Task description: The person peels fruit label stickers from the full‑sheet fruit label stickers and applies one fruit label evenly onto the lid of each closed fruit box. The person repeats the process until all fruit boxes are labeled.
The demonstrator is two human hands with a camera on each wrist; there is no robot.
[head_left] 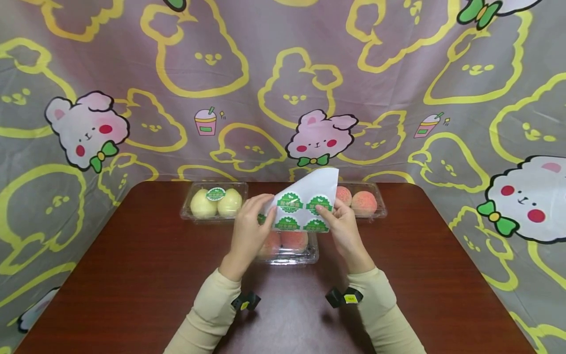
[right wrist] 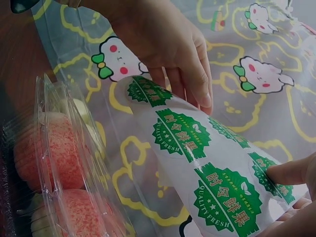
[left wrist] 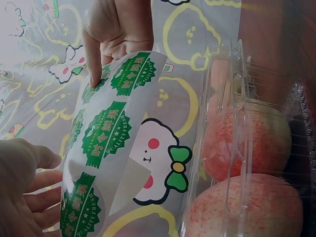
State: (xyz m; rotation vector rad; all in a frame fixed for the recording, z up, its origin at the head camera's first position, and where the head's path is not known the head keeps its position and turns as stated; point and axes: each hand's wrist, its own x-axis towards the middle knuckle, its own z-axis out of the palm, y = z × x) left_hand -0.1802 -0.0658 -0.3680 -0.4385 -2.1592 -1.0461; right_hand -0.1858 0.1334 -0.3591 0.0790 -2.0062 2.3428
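Note:
Both hands hold up a white sheet of round green stickers (head_left: 305,216) above the middle of the table. The right hand (head_left: 347,228) pinches its right edge, thumb on the front over a sticker and fingers behind. At the left edge, the left hand (head_left: 249,223) grips the sheet between thumb and fingers. The top of the sheet bends over, and in the right wrist view the sticker sheet (right wrist: 197,163) looks curved. Just below the hands lies a clear plastic box (head_left: 294,256) with pink peaches (left wrist: 247,207) inside, partly hidden by the sheet.
At the back left, a clear box (head_left: 187,212) holds two pale yellow fruits (head_left: 203,204) and bears a green sticker (head_left: 215,194). Another clear box (head_left: 381,211) with pink peaches (head_left: 364,202) stands at the back right. A patterned curtain (head_left: 265,73) hangs behind the brown table (head_left: 146,275).

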